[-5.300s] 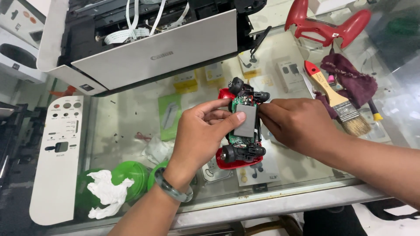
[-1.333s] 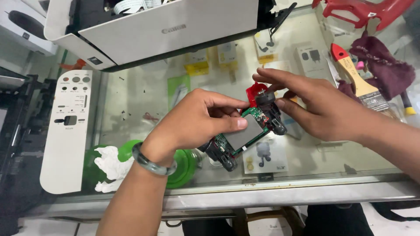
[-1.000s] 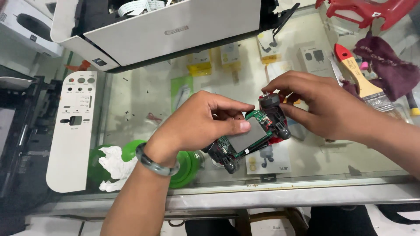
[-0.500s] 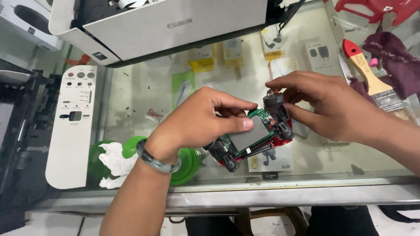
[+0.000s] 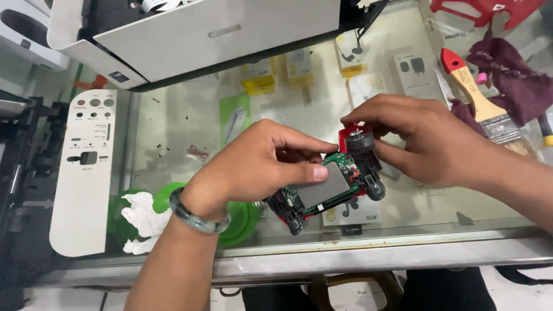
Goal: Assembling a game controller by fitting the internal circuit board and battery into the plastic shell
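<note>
- Hands grip one thing between them: an opened red game controller (image 5: 328, 190) with its green circuit board and grey battery pad bared, held just above the glass tabletop (image 5: 184, 126).
- Left hand (image 5: 259, 164) closes on the controller's left end, thumb pressed on the grey pad.
- Right hand (image 5: 420, 141) pinches the controller's black thumbstick at its right end.
- Compared with five seconds ago, the controller has turned from upright to lying slantwise; over the last half second it has hardly shifted.
- Behind the controller sits a white printer (image 5: 219, 34); to the controller's right lies a red-handled wooden paintbrush (image 5: 475, 95); to its left, a white control panel (image 5: 83, 173).
</note>
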